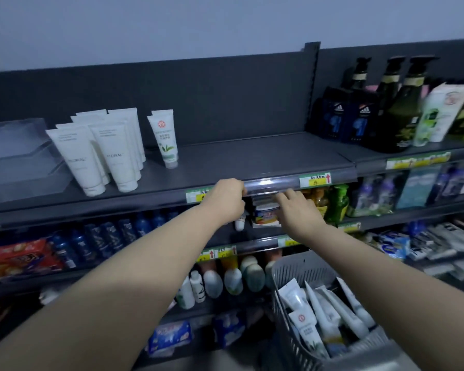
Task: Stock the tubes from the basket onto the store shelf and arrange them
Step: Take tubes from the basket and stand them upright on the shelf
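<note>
On the top shelf (252, 156), several white "FLORAL" tubes (97, 156) stand cap down at the left. A single white tube with a green leaf print (164, 140) stands beside them. A grey plastic basket (292, 274) at the lower right holds several more white tubes (330, 311). My left hand (228, 199) is at the shelf's front edge, closed around a small tube whose white cap (240, 224) pokes out below my fist. My right hand (298, 210) hovers just to its right, fingers spread, at a colourfully labelled item (265, 214); whether it grips that item is unclear.
Dark pump bottles (397, 108) and boxed products fill the top shelf at the right, past a vertical upright (312, 84). A clear plastic tray (16, 156) sits at the far left. Lower shelves hold blue bottles (113, 234), green bottles (338, 204) and packets.
</note>
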Motion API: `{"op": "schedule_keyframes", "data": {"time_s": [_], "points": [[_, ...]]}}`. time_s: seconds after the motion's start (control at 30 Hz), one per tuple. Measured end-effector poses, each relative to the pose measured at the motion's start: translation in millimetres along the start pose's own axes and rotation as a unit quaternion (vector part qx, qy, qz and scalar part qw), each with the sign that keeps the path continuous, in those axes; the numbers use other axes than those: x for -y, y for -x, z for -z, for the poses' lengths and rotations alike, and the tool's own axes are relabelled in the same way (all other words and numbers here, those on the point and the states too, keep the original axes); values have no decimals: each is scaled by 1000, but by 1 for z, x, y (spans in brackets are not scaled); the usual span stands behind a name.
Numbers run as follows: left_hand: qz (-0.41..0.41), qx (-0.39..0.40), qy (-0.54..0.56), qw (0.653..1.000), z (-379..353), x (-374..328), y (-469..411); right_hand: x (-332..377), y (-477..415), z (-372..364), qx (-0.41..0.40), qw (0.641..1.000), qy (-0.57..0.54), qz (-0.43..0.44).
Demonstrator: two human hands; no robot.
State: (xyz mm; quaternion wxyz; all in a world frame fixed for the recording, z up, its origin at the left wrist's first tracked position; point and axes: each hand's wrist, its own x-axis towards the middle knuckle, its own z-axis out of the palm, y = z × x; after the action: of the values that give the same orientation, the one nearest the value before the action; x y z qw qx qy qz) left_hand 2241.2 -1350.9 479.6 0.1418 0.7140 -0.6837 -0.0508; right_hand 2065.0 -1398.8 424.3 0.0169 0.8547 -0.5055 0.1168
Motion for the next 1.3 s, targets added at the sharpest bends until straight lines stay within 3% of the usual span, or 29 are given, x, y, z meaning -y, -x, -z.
{"op": "schedule_keyframes", "data": {"time_s": [0.37, 0.53, 0.8, 1.1, 1.3], "points": [[-24, 90, 43, 995, -109, -77, -24, -124, 44, -56, 76, 995, 8, -61], [66, 176, 93, 978, -176, -102, -40, -179, 53, -102, 179, 983, -5, -29], [177, 243, 87, 950, -266, -129, -39, -258, 53, -152, 282, 959, 6, 30], [306, 321, 119, 889, -338, -124, -17, -270, 64, -204, 356, 933, -41, 41], [298, 319, 136, 889, -362, -117, -2, -244, 74, -248, 425, 901, -78, 24]]}}
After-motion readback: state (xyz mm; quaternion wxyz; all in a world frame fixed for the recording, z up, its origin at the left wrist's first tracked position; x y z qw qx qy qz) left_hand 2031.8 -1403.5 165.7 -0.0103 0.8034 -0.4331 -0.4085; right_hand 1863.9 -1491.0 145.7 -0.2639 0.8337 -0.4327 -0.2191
